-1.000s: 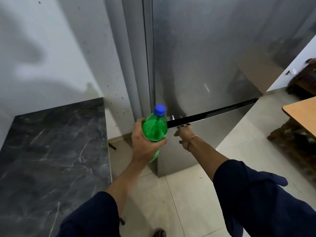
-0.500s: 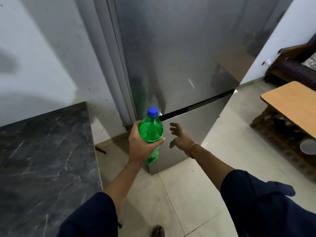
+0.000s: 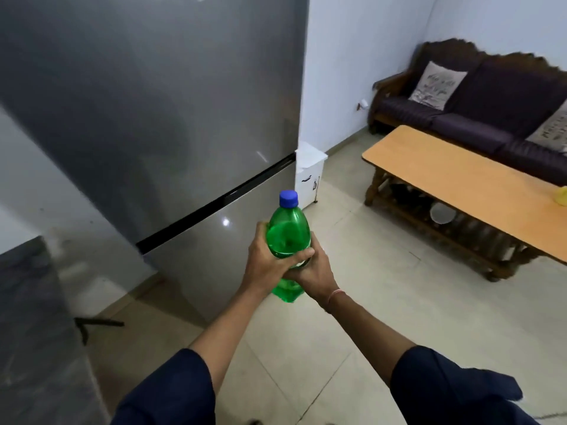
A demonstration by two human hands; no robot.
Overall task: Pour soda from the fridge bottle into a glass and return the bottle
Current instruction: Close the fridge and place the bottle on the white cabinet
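Holding a green translucent plastic bottle (image 3: pixel 287 228) upright in mid-air, out in front of the body, above the pale tiled floor (image 3: pixel 368 317) and just before the lower door of a tall grey brushed-steel fridge (image 3: pixel 153 118) with both doors shut. Closed at the top with a round blue screw cap (image 3: pixel 288 199). Clasped on its left side by the left grip (image 3: pixel 264 265), with fingers curled round the belly of the bottle. Clasped on its right side, a little lower, by the right grip (image 3: pixel 316 273), likewise wrapped round the belly and touching the left grip. Wearing dark navy sleeves (image 3: pixel 171 388) pushed up the forearms and a thin pinkish band (image 3: pixel 334 297) at the right wrist. Off to the right, well apart from the bottle: a long, low wooden surface (image 3: pixel 460 185) carrying a small yellow thing (image 3: pixel 562 196) at the frame edge, too cut off to tell. Behind that, against the white wall, a dark purple sofa (image 3: pixel 497 115) with a carved wooden frame and pale printed cushions (image 3: pixel 437 85). Just beside the fridge's right edge, a small white box (image 3: pixel 308 176) on the floor. At the left edge, a dark veined stone surface (image 3: pixel 27 348), blurred.
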